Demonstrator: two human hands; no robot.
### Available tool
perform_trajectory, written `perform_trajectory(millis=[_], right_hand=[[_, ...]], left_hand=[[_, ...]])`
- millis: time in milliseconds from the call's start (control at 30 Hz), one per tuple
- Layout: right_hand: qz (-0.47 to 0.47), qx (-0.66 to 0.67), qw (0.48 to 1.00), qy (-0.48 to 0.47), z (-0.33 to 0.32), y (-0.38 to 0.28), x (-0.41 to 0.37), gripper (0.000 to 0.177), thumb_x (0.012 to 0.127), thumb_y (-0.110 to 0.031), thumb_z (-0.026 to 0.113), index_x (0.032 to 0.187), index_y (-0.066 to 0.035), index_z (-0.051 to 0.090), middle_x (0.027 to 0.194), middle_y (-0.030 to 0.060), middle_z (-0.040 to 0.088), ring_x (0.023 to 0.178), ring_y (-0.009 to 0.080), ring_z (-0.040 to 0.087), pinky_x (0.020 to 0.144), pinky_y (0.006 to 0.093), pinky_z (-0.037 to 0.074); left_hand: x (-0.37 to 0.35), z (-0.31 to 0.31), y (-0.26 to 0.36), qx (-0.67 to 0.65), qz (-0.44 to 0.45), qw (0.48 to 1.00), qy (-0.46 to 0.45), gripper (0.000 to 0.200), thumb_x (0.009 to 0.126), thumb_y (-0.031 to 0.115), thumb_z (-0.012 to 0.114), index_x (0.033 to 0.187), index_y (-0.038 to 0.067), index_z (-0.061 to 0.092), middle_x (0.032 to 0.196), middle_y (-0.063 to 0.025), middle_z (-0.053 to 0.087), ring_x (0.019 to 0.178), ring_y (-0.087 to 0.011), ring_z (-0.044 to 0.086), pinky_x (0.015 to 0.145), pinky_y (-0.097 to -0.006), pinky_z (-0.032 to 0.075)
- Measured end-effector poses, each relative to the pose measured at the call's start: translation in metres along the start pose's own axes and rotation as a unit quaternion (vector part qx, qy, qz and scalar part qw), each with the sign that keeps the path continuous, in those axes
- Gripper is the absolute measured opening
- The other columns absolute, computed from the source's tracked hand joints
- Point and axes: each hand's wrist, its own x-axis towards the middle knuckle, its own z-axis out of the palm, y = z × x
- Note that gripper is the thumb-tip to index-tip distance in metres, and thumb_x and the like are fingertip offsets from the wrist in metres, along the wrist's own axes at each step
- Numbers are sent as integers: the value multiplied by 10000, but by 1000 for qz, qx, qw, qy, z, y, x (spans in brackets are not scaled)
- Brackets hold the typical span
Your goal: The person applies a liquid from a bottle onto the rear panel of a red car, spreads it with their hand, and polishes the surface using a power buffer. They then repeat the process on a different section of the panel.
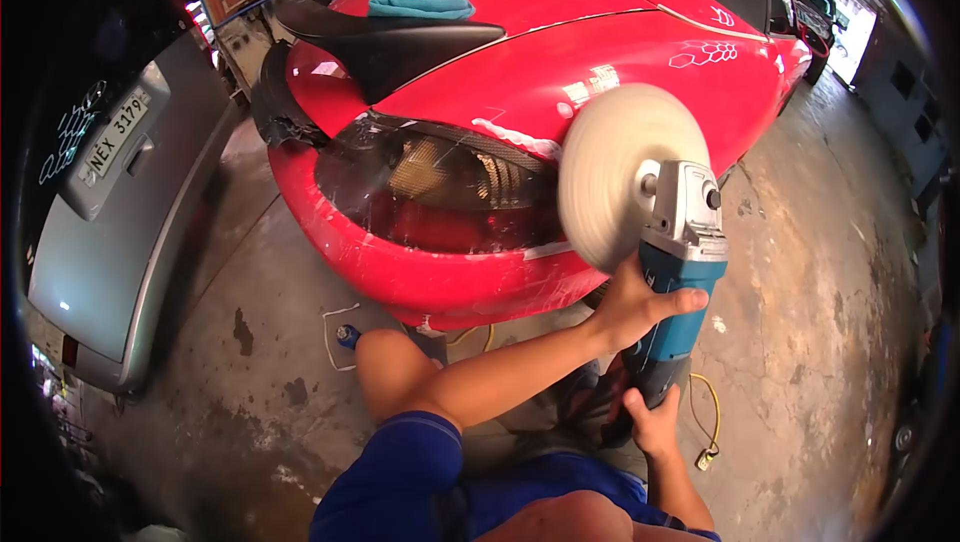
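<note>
"Teal-and-silver power polisher (pixel 685 269), where is it?"
"Three o'clock, its round cream pad (pixel 620 172) before the glossy red car (pixel 520 57), contact unclear"
"And the hands?"
"Left hand (pixel 640 312) grips the teal housing (pixel 678 337) at four o'clock, right hand (pixel 655 424) the black rear handle (pixel 655 376) toward five"

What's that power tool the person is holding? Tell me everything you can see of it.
The power tool looks like a polisher: a teal body, a silvery, metal-looking head with a black button, and a dark rear handle. A broad, cream, fluffy-looking round pad sits on its spindle; its streaked blur suggests spinning. The left hand grips the body, the right hand the handle. The pad is beside the red car's lamp; whether they touch is unclear.
</note>
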Motion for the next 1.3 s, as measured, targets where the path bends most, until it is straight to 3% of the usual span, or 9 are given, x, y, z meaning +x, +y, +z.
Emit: perform_trajectory(millis=[300,467,567,667,800,967,1067,1100,1300], right_hand=[[-10,-129,991,16,9,6,6,463,975,-389,863,1057,31,686,790,73,707,650,176,691,608,317,548],[-11,-127,992,26,41,-17,1,436,978,-376,860,1018,22,687,746,64,699,635,169,687,599,320,550],[-16,-171,983,64,42,-16,-7,508,982,-395,845,1146,38,636,804,98,697,631,191,689,568,337,551],[1,-237,968,79,38,-29,-12,476,989,-359,839,1143,35,620,765,86,682,615,189,685,557,336,545],[-9,-274,956,106,44,-46,-16,390,983,-311,845,1010,29,657,698,74,676,587,173,677,549,322,543],[-5,-323,944,74,65,-73,-7,396,959,-320,871,962,27,681,673,65,676,585,152,669,553,312,539],[-19,-325,944,55,86,-92,2,440,928,-353,905,968,30,694,668,58,677,584,137,660,549,303,530],[-26,-322,945,49,90,-96,5,458,916,-367,918,969,31,699,665,55,677,582,131,656,546,299,526],[-12,-336,941,50,92,-111,5,504,878,-407,950,953,25,701,664,30,668,579,118,654,538,284,519]], left_hand=[[-2,-16,10,-38,43,997,42,771,809,363,933,1406,6,600,1273,-92,699,1191,-181,661,1071,-367,525],[-3,-28,24,-84,43,995,10,776,809,357,932,1420,21,593,1280,-81,683,1198,-177,648,1056,-359,529],[0,-30,29,-123,17,992,-20,764,807,354,927,1416,28,599,1259,-69,680,1171,-170,646,1032,-354,534],[2,-28,29,-144,12,988,-49,756,807,372,913,1408,30,606,1249,-65,672,1144,-170,642,1007,-357,536],[3,-26,33,-177,49,982,-43,741,811,398,901,1386,27,618,1254,-75,666,1142,-177,641,1003,-365,536],[-2,-42,57,-198,89,976,-26,711,821,388,883,1366,15,619,1230,-83,663,1126,-180,638,989,-365,539],[-2,-54,76,-164,110,980,-21,665,861,407,804,1365,11,623,1198,-91,674,1083,-180,652,934,-354,555],[-1,-57,81,-186,99,977,-9,677,836,418,860,1334,15,642,1167,-79,672,1063,-172,648,939,-359,550],[-4,-57,84,-206,69,976,-26,648,849,438,839,1303,8,668,1114,-70,687,1012,-162,660,889,-347,557]])
